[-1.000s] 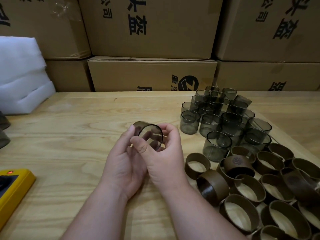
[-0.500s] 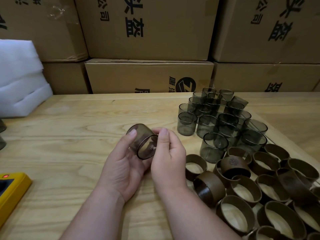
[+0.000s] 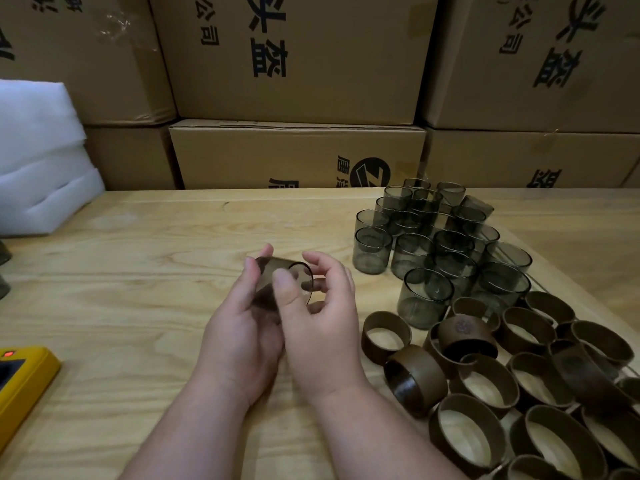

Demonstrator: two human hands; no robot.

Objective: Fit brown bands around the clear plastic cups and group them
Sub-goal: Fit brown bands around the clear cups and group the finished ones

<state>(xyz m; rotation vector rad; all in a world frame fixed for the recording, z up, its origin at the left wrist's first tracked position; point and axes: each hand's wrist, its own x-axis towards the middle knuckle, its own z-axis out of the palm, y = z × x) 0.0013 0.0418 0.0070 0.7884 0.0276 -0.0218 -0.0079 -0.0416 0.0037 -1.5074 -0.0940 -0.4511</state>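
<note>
Nearest, loose brown bands [image 3: 485,382] lie heaped right of the fingers. Just ahead, the left hand [image 3: 242,327] curls round a smoky clear cup [image 3: 277,275] lying on its side, mouth toward the right hand [image 3: 318,320], whose thumb presses the rim while its fingers bend loosely by the mouth, perhaps touching it. Beyond the fingertips, upright clear cups [image 3: 436,244] cluster on the wooden table [image 3: 138,271], with cardboard boxes [image 3: 298,64] behind
</note>
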